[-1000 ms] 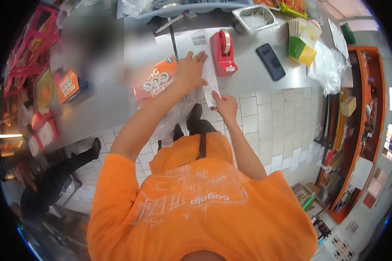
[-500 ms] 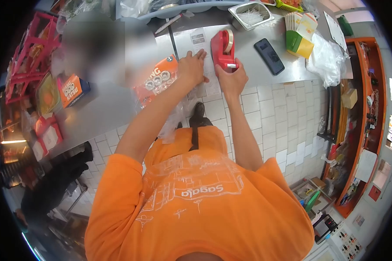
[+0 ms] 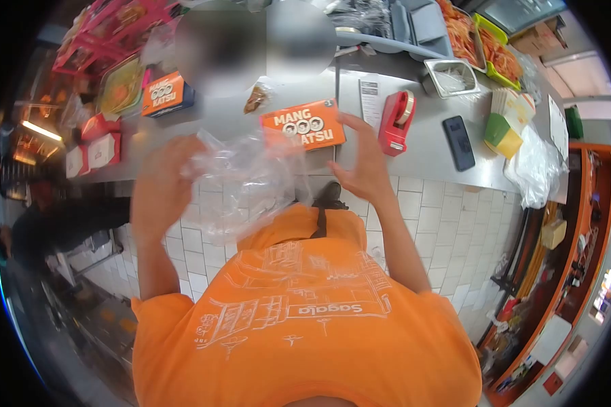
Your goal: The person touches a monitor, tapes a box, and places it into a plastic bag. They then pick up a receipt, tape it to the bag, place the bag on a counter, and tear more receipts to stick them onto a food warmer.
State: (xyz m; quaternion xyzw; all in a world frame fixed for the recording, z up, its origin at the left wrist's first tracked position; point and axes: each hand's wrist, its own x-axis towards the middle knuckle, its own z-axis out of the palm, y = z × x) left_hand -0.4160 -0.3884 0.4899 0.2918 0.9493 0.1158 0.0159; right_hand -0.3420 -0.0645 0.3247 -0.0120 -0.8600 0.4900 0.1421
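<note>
My left hand [image 3: 164,186], a little blurred, grips a clear plastic bag [image 3: 241,186] by its left side. The bag hangs over the table's front edge and overlaps the lower left of an orange box [image 3: 304,127] lettered "Mang Katsu". At the right end of that box is my right hand [image 3: 365,159], thumb and fingers spread, with its fingertips right at the box's edge. Just beyond this hand stands a red tape dispenser [image 3: 395,125] with a roll of tape. A printed paper slip [image 3: 370,105] lies behind it.
A black phone [image 3: 459,142], green-and-yellow cartons [image 3: 506,129] and plastic bags [image 3: 538,166] lie to the right. A metal container [image 3: 451,78] sits behind. On the left are another orange box [image 3: 166,93] and red-and-white boxes [image 3: 95,152]. A small wrapped item [image 3: 256,96] lies further back.
My right hand has let go of the tape dispenser and moved to the orange box. My left hand has left the paper slip and pulled the plastic bag leftward. The view has shifted.
</note>
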